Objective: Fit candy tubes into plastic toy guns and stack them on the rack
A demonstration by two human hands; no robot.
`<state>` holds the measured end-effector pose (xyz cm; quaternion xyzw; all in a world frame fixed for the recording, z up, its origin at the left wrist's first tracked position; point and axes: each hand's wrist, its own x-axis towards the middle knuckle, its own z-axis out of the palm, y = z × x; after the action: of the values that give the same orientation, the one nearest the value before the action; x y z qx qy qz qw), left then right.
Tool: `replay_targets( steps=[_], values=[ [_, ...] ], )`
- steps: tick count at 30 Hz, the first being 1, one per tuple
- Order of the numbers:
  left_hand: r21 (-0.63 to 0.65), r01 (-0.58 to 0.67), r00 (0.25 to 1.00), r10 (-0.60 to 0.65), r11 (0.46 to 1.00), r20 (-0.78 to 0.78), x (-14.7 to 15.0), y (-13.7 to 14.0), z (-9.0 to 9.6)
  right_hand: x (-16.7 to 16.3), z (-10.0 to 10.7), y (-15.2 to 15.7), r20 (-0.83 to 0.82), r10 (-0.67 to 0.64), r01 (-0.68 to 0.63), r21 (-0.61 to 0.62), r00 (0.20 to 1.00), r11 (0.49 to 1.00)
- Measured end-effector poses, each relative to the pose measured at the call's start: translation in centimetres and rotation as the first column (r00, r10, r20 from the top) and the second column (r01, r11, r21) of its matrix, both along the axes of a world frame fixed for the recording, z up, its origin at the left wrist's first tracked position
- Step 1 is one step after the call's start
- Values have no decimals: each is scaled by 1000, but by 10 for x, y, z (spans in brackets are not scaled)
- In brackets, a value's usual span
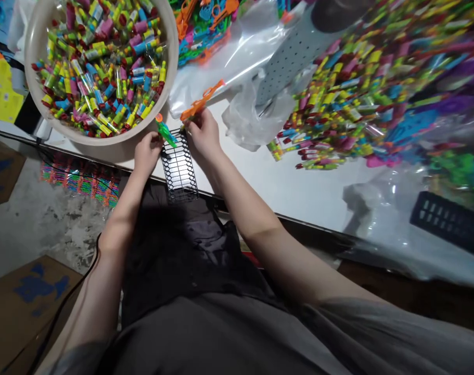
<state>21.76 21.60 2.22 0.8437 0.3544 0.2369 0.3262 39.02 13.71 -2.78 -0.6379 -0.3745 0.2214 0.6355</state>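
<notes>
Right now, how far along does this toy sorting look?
Early, it seems. The black slotted tray shows no pieces seated in its slots. In hand: the left hand holds a green piece at the tray's top, the right hand an orange piece. Left: the full basin and a loose heap.

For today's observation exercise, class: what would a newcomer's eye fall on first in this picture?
First, the round beige basin of small multicoloured plastic tubes at upper left, and the loose heap of the same colourful tubes spread across the white table at right. Between them, the left hand holds a green plastic toy piece and the right hand an orange plastic piece, over a black wire rack.
</notes>
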Motion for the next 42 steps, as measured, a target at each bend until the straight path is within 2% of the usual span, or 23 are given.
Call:
replay_targets(
  steps=[5,9,14,20,23,31,38,42],
  values=[
    [-39,-66,998,66,997,-8,5,6,-4,0,11,-12,186,59,-31,-151,981,988],
    [-76,-75,996,78,994,39,2,5,-7,-2,22,-27,267,110,-46,-233,957,971],
    [-129,1,999,4,992,37,1,3,-16,-12,18,-35,361,90,2,-247,928,969],
    [-44,57,998,-56,997,30,3,7,-13,-23,14,-30,462,93,49,-286,882,957],
    [-62,65,998,-64,996,8,4,7,-13,-22,12,-29,498,100,57,-290,861,955],
    [-50,-22,1000,23,999,13,5,4,-7,-20,12,-23,511,96,47,-260,854,964],
    [34,32,999,-33,999,18,3,2,6,-24,23,-17,512,82,66,-264,855,962],
    [38,-7,1000,7,999,14,7,7,6,-24,29,-15,518,51,87,-239,854,967]
  ],
)
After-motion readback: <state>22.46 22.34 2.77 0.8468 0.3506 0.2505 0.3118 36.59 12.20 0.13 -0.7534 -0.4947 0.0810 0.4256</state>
